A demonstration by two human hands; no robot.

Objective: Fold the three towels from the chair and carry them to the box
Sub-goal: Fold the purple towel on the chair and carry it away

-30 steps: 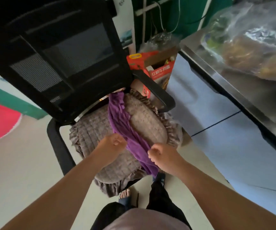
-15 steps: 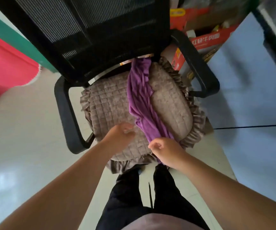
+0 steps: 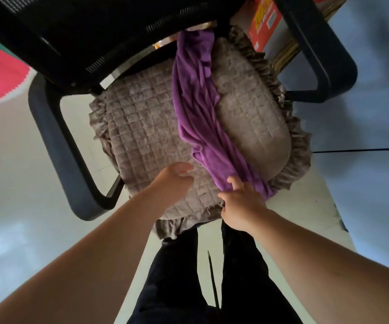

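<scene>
At 9 o'clock the chair's black left armrest [image 3: 55, 146] loops down beside the seat, with pale floor [image 3: 9, 183] beyond it. The black mesh backrest [image 3: 90, 31] fills 11 to 12 o'clock. A quilted grey-brown seat cushion [image 3: 142, 136] with a ruffled edge covers the seat at the centre.

The left hand [image 3: 173, 181] hovers low over the cushion's front part, at about 7 o'clock from the seat's middle. Its fingers are loosely extended and slightly apart, holding nothing; whether they touch the cushion cannot be told.

1 purple towel [image 3: 198, 108] lies bunched in a long strip across the cushion, running from under the backrest at 12 o'clock down to the front edge at 5 o'clock, where its end hangs over the ruffle.

The right hand [image 3: 240, 206] is at the cushion's front edge, at 5 o'clock. Its fingertips [image 3: 233, 181] press on the towel's near end, fingers curled down; whether they pinch the cloth cannot be told.

At 1 o'clock a red cardboard box [image 3: 262, 24] stands behind the black right armrest [image 3: 324, 54].
</scene>
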